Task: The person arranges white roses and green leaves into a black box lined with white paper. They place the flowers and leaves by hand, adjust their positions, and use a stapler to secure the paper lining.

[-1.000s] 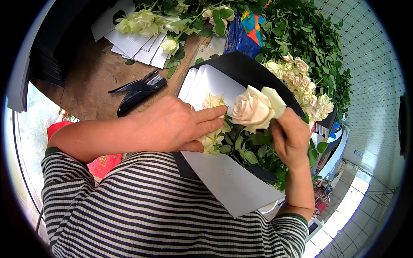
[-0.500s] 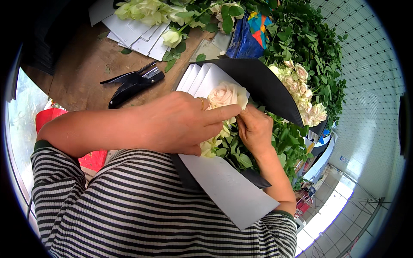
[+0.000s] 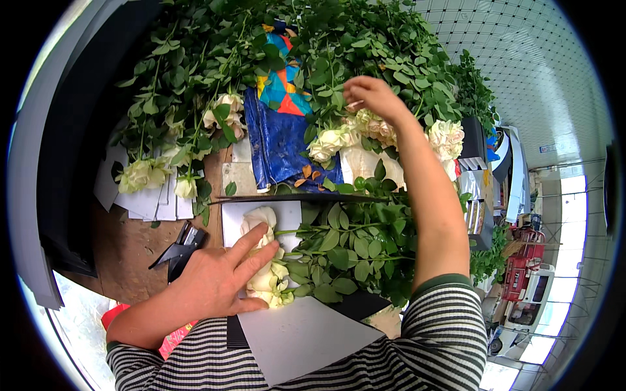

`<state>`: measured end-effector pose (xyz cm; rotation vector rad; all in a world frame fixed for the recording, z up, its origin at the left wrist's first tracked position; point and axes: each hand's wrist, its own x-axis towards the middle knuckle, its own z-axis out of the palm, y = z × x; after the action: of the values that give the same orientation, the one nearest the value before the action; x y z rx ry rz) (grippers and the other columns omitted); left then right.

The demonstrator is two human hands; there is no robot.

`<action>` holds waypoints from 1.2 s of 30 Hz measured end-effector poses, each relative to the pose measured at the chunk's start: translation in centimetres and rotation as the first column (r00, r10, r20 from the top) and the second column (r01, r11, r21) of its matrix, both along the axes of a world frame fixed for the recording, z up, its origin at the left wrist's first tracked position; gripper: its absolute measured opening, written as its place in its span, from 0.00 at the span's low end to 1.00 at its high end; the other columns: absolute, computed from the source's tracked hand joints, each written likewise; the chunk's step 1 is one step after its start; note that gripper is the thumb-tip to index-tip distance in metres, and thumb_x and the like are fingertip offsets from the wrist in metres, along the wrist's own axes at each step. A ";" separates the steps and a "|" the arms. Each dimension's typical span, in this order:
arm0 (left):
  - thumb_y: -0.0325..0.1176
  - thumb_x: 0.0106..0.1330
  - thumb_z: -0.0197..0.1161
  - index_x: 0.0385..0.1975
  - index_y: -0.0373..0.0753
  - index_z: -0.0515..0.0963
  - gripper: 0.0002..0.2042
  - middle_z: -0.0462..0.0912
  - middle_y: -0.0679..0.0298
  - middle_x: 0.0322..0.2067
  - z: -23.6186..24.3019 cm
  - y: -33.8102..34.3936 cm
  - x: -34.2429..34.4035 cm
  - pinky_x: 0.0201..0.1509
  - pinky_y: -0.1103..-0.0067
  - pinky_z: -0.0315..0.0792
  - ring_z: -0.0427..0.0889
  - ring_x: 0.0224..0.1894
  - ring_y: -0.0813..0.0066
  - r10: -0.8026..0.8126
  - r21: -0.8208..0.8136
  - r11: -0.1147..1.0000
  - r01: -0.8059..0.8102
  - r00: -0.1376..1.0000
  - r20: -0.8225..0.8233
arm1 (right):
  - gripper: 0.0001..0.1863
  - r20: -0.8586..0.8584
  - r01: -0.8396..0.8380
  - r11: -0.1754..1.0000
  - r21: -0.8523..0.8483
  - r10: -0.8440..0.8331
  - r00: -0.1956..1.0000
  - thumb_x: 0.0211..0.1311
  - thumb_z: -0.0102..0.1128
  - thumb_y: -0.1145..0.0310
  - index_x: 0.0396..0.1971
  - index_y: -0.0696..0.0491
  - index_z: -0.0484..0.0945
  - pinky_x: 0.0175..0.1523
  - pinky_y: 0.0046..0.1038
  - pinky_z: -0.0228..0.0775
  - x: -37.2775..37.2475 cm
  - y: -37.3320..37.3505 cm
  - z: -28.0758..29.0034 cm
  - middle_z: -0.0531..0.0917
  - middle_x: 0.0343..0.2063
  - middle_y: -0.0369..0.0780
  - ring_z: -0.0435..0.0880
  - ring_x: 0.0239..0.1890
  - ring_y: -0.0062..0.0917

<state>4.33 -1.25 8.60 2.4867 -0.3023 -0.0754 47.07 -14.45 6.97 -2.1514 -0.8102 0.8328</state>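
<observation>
1. so the person's in a long-sleeve top, thin horizontal stripes, dark grey-black and white all over.
2. right sleeve is pushed up near the elbow, with a solid dark green cuff band at its edge.
3. left sleeve is pushed up too, same stripes.
4. forearms bare below that. left hand and right hand bare, no gloves.
</observation>
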 end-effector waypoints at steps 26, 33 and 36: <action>0.48 0.33 0.80 0.61 0.32 0.63 0.51 0.67 0.54 0.61 -0.9 -0.4 -0.3 0.35 0.71 0.79 0.82 0.45 0.56 0.120 -0.142 0.983 -0.113 0.992 0.038 | 0.12 0.718 -0.342 0.902 0.263 0.053 0.694 0.50 0.59 0.77 0.37 0.50 0.75 0.47 0.30 0.74 2.5 2.3 -1.5 0.75 0.51 0.35 0.80 0.45 0.31; 0.49 0.34 0.79 0.61 0.33 0.64 0.50 0.66 0.55 0.61 -0.8 -0.3 -0.4 0.34 0.71 0.78 0.83 0.39 0.56 0.104 -0.142 0.985 -0.098 0.994 0.035 | 0.20 0.738 -0.447 0.894 0.031 0.281 0.614 0.48 0.60 0.80 0.44 0.48 0.77 0.52 0.30 0.73 1.9 2.2 0.0 0.80 0.45 0.35 0.80 0.48 0.33; 0.49 0.35 0.79 0.61 0.34 0.65 0.50 0.65 0.54 0.62 -0.7 -0.4 -0.7 0.34 0.70 0.78 0.83 0.38 0.55 0.112 -0.134 0.985 -0.111 0.994 0.003 | 0.16 0.765 -0.383 0.812 0.441 -0.116 0.634 0.55 0.64 0.73 0.46 0.51 0.78 0.50 0.26 0.74 1.8 3.0 3.3 0.84 0.41 0.37 0.82 0.43 0.24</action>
<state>3.65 -1.63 7.85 2.3667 -0.1663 0.0038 48.83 -11.42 10.28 -1.8257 -1.4534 -0.3581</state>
